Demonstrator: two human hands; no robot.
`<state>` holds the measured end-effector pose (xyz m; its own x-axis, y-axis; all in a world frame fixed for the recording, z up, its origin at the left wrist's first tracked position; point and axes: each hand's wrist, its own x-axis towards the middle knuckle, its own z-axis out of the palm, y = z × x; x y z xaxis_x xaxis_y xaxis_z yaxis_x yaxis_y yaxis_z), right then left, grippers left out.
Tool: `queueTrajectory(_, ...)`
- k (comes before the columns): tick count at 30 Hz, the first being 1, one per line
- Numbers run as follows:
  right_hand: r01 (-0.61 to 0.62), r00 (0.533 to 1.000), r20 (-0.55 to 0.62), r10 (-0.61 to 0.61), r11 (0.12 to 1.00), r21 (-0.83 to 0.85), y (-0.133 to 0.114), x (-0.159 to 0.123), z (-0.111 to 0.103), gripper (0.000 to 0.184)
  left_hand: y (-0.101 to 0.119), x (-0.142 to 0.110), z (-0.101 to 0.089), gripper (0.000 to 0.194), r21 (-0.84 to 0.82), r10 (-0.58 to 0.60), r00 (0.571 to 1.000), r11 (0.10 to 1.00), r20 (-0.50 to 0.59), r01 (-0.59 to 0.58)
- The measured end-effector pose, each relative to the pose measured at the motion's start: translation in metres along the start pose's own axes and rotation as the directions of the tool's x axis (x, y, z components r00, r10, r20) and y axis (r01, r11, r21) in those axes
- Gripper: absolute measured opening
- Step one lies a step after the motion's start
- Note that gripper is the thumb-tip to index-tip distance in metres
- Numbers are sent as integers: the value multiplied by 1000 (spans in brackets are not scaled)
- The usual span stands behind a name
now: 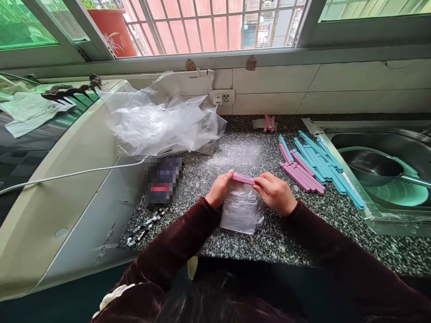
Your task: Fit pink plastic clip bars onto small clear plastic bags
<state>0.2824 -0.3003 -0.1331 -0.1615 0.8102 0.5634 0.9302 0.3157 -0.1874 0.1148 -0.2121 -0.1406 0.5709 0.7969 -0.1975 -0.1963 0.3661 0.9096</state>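
A pink bag sealing clip (244,179) lies across the top of some clear plastic bags (240,208), near the front of the counter. My left hand (219,189) grips the clip's left end between thumb and fingers. At the other end, my right hand (275,193) pinches the clip with its fingertips. The bags hang or lie below the clip, between both hands; whether the clip is fully closed on them cannot be made out. To the right lie several loose pink clips (303,177) beside a spread of blue clips (323,159).
A heap of clear plastic bags (164,123) sits at the back left. A phone (164,179), partly blurred, lies in front of it near a white cable (84,172). Small pink clips (268,123) rest by the wall. At right, a sink (370,220) holds a pan (373,166).
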Motion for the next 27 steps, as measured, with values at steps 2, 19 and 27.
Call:
queueTrajectory(2,4,1000,8,-4,1000,9,0,0,0,16,0,0,0,44,18,5,1000,1000,7,-6)
queueTrajectory(19,30,999,-14,-30,999,-14,0,0,-2,17,0,-3,3,44,9,-1,1000,1000,-13,1)
queueTrajectory(27,-21,1000,-4,20,998,-59,-2,-3,-2,18,0,-3,3,45,0,-9,1000,1000,18,9)
